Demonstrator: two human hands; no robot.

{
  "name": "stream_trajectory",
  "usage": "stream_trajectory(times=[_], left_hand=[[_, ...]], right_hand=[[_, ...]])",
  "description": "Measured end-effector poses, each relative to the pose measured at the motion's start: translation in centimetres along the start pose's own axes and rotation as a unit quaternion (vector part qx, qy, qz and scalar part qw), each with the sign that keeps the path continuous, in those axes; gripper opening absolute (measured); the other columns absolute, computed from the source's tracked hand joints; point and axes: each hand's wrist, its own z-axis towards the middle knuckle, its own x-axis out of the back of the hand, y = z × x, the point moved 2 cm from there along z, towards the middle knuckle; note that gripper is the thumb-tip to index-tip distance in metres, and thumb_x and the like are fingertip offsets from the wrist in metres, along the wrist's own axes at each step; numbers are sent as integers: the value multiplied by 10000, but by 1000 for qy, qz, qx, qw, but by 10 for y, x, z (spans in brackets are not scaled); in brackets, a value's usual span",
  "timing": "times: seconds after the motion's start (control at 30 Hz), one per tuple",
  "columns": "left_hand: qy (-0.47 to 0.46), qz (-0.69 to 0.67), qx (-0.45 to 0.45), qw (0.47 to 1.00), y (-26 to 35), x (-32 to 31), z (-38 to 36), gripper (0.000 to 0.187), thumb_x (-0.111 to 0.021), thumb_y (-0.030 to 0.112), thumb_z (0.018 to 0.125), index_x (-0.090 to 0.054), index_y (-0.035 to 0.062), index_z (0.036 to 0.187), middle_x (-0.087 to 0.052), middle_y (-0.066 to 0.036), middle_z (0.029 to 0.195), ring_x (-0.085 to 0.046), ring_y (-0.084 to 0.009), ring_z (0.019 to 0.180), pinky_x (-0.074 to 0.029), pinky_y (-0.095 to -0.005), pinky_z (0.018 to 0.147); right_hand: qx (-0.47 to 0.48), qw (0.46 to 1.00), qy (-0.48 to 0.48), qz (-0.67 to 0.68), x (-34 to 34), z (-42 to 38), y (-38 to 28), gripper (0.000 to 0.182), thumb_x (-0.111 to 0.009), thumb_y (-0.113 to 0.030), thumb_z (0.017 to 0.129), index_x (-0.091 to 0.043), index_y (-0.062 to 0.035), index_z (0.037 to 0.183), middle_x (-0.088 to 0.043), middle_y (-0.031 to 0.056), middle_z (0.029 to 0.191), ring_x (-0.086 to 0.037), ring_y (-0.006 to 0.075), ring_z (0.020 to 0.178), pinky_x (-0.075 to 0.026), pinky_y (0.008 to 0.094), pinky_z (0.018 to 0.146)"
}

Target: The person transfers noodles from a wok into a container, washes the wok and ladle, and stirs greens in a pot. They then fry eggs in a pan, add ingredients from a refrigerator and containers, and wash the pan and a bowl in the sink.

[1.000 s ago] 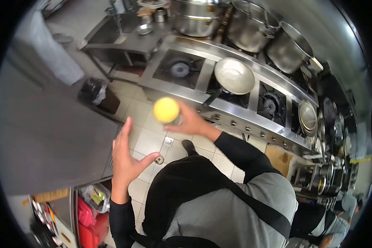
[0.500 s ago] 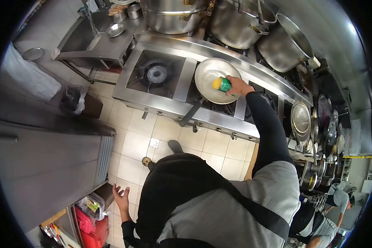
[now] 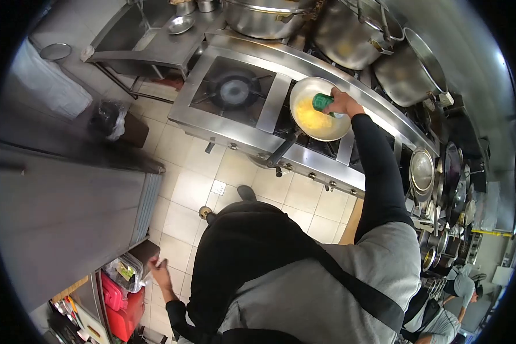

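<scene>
A frying pan (image 3: 305, 92) with a black handle sits on a burner of the steel stove. Over it, my right hand (image 3: 344, 104) is wrapped round a green can (image 3: 322, 102), tipped with its mouth toward the pan. A yellow mass, looking like beaten egg (image 3: 311, 118), spreads over the pan's base below the can. Down at my left side hangs my left hand (image 3: 161, 273), slightly blurred, its fingers apart and nothing in them.
Large steel pots (image 3: 350, 43) stand along the back of the stove. A bare burner (image 3: 234, 92) lies left of the pan. Strainers (image 3: 422, 169) and pans crowd the right side. At lower left is a red container (image 3: 126, 315). Other people (image 3: 441, 321) work at far right.
Yellow contents that filled the can's mouth now lie spread in the pan. The view has shifted, so the stove sits further right and slightly lower. My left hand has moved slightly.
</scene>
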Motion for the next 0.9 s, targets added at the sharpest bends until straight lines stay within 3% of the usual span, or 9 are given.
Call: stream_trajectory(times=[0.1, 0.17, 0.3, 0.37, 0.4, 0.5, 0.63, 0.73, 0.9], left_hand=[[1, -113, -71, 991, 76, 30, 31, 148, -631, 47, 930, -545, 26, 1049, -561, -24, 980, -554, -123, 899, -488, -256, 813], [67, 35, -123, 990, 128, 66, 68, 153, -626, 76, 952, -566, 19, 1081, -579, -26, 1014, -560, -113, 909, -485, -256, 813], [203, -70, -275, 937, 329, 90, 98, 383, -669, 97, 951, -560, 23, 1310, -591, -6, 1062, -549, -85, 957, -461, -242, 897], [274, -57, -363, 889, 418, 107, 115, 407, -684, 110, 944, -574, 31, 1328, -584, 12, 1022, -533, -70, 911, -464, -229, 855], [294, -61, -398, 867, 453, 118, 132, 415, -707, 140, 931, -587, 28, 1313, -589, 2, 1013, -533, -67, 910, -459, -222, 854], [428, 88, -473, 765, 557, 148, 168, 627, -762, 409, 859, -582, -9, 1290, -642, -70, 998, -614, -188, 905, -497, -326, 836], [519, 176, -433, 716, 619, 168, 218, 597, -704, 514, 850, -629, -4, 1138, -673, -129, 963, -652, -283, 901, -511, -387, 830], [555, 223, -367, 712, 622, 177, 238, 484, -658, 479, 870, -635, 35, 1062, -680, -126, 897, -656, -316, 856, -515, -396, 803], [514, 206, -343, 759, 623, 179, 233, 495, -631, 516, 871, -630, 66, 1078, -702, -135, 975, -664, -335, 935, -501, -408, 840]], right_hand=[[8, 993, 104, 58, -10, -10, 3, 914, -826, -427, 606, -476, 28, 1317, -632, 301, 1169, -619, 433, 1088, -502, 437, 931], [2, 967, 206, 150, -17, -19, 1, 926, -833, -452, 638, -468, 65, 1314, -600, 303, 1208, -585, 452, 1123, -491, 446, 954], [31, 938, 261, 227, -29, -26, 3, 774, -810, -413, 728, -518, 73, 1255, -566, 295, 1246, -577, 396, 1128, -468, 454, 942], [7, 907, 395, 150, -32, -38, -9, 667, -796, -394, 746, -543, -20, 1236, -572, 294, 1187, -572, 456, 1059, -472, 498, 901], [-6, 929, 348, 124, -47, -28, -1, 642, -789, -372, 755, -542, -66, 1263, -578, 280, 1144, -572, 462, 1035, -477, 497, 890], [-21, 916, 361, 172, -40, -40, 2, 612, -793, -324, 760, -558, -69, 1264, -579, 281, 1141, -577, 444, 1038, -466, 494, 905], [8, 833, 523, 178, -2, -72, -31, 611, -807, -292, 746, -569, -57, 1258, -569, 282, 1172, -570, 458, 1061, -459, 498, 933], [-56, 920, 359, 149, -56, -46, -4, 578, -820, -256, 730, -598, -95, 1238, -587, 271, 1154, -573, 458, 1083, -466, 480, 936], [-35, 863, 461, 207, -16, -77, -22, 574, -819, -276, 720, -597, -56, 1201, -585, 269, 1145, -579, 454, 1091, -472, 483, 924]])
